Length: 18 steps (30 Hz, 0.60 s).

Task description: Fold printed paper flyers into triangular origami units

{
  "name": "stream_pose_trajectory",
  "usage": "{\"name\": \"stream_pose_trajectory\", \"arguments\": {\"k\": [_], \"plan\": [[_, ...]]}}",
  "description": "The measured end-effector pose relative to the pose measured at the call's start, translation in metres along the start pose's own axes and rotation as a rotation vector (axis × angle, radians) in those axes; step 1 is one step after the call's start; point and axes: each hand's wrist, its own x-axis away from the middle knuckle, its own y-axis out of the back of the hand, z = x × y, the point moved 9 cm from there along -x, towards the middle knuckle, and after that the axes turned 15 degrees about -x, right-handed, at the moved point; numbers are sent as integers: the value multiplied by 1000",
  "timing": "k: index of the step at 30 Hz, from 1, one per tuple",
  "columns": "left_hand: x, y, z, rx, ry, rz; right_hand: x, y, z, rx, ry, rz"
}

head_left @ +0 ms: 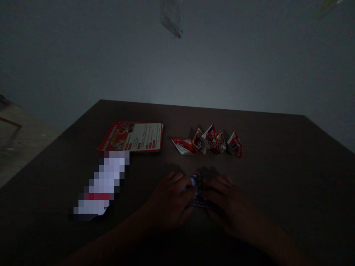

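Note:
Near the front of the dark table, my left hand (175, 197) and my right hand (226, 199) meet around a piece of printed paper (196, 181) in blue and dark tones. The fingers of both hands are closed on it, and much of it is hidden beneath them. Its exact folds are too dark to make out. Beyond my hands lies a loose row of several folded red-and-white paper pieces (183, 145), with one folded piece (235, 144) a little apart at the right end.
A stack of red printed leaflets (146, 138) lies left of the folded pieces. Closer in is a bright, long, pixelated object (104, 181) with a red band. The dark table (277, 147) meets a grey wall (235, 55) at its far edge. The light is dim.

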Motion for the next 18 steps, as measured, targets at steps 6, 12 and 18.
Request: {"name": "stream_pose_trajectory", "arguments": {"k": [6,12,18], "plan": [[2,-6,2,45,27,-10,0,1,-9,41,-37,-9],[0,-8,3,110,101,-30,-4,0,-12,-32,-51,-62],[-1,-12,10,163,195,13,-6,1,-24,-118,-101,-120]]}}
